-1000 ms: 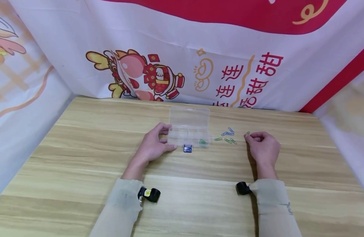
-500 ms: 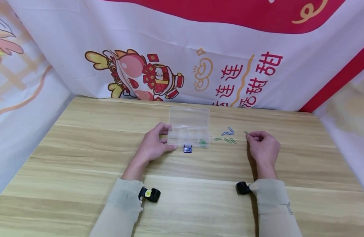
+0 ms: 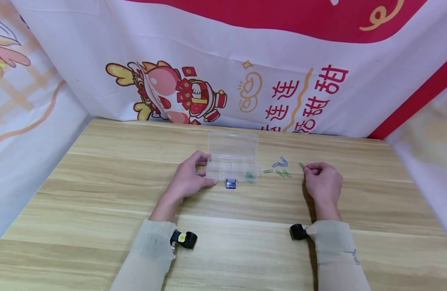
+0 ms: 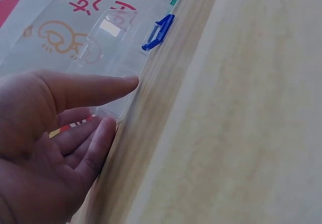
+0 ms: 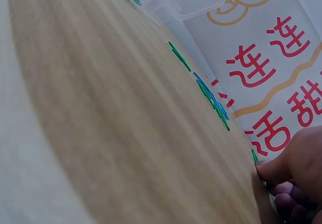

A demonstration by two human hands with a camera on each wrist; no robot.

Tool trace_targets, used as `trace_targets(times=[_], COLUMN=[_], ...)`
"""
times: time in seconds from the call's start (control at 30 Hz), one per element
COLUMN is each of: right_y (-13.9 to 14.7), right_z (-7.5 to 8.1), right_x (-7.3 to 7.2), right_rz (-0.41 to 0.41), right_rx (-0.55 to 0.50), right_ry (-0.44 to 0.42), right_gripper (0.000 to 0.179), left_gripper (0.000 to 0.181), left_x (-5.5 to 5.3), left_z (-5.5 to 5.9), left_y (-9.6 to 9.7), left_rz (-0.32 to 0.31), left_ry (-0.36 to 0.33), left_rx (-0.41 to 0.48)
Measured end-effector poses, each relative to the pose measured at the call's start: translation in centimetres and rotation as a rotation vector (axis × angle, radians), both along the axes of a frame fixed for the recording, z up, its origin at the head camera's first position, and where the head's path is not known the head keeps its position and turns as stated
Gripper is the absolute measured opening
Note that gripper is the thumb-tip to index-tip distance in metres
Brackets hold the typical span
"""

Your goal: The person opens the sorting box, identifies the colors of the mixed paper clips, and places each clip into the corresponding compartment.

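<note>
A clear plastic compartment box (image 3: pixel 219 174) lies on the table with its lid (image 3: pixel 233 144) raised at the back. Its blue latch (image 3: pixel 230 184) hangs at the front edge. My left hand (image 3: pixel 188 176) holds the box's left end, thumb along the front and fingers around the side. Green paper clips (image 3: pixel 249 176) lie in the front right compartment. Right of the box are several loose clips, green ones (image 3: pixel 268 171) and blue ones (image 3: pixel 283 160). Farther right, my right hand (image 3: pixel 324 182) pinches a green paper clip (image 3: pixel 301 165) between thumb and fingertips, low over the table.
The wooden table (image 3: pixel 230 250) reaches back to a printed white and red cloth (image 3: pixel 223 52). More cloth rises on the left and right sides. A small black camera sits on each wrist, the left one (image 3: pixel 187 239) and the right one (image 3: pixel 298 231).
The pinched green clip now sticks out farther from my right fingertips and has shifted slightly left and toward me. My left hand and the box stay where they were.
</note>
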State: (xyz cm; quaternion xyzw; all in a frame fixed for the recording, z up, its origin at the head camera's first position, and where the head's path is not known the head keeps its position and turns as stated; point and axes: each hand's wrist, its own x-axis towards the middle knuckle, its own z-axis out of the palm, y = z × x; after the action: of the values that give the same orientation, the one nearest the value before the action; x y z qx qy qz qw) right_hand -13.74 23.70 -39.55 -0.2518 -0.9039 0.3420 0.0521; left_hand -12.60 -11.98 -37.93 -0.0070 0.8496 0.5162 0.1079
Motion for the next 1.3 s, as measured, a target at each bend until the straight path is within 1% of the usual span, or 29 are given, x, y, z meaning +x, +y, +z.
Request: trace_targets(times=[0.27,0.4,0.5,0.73,1.0,1.13,1.23,1.3], right_y=[0.21,0.32,0.41,0.59,0.66,0.63,0.55,0.49], right_z=[-0.14,-0.24,-0.3,-0.36,-0.23,-0.14,0.11,0.35], right_x=[-0.07,0.05,0.18,0.37,0.42,0.34,0.29,0.25], right_rz=[0.053,0.084,0.088,0.061,0.009,-0.021,-0.043,-0.051], right_rx=[0.013,0.026,0.022,-0.026,-0.104,-0.14,-0.183,-0.225], right_ry=[-0.016,-0.006,0.017,0.107,0.168,0.183,0.183,0.208], right_gripper=[0.029,0.029,0.029,0.027,0.026,0.026,0.027,0.027], left_gripper=[0.074,0.076,0.076,0.077,0.076,0.076,0.076,0.076], left_x=[-0.01,0.06,0.05,-0.03,-0.01,0.0,-0.01,-0.03], left_z=[0.03,0.07,0.04,-0.11,-0.15,-0.14,-0.12,-0.12], left_y=[0.02,0.03,-0.02,-0.01,-0.01,-0.03,-0.04,-0.01], left_rz=[0.002,0.005,0.002,0.004,0.004,0.004,0.005,0.004], left_ry=[-0.004,-0.011,-0.006,-0.002,-0.003,-0.004,-0.005,-0.006], left_rx=[0.009,0.013,0.005,0.002,0.002,0.008,0.009,0.008])
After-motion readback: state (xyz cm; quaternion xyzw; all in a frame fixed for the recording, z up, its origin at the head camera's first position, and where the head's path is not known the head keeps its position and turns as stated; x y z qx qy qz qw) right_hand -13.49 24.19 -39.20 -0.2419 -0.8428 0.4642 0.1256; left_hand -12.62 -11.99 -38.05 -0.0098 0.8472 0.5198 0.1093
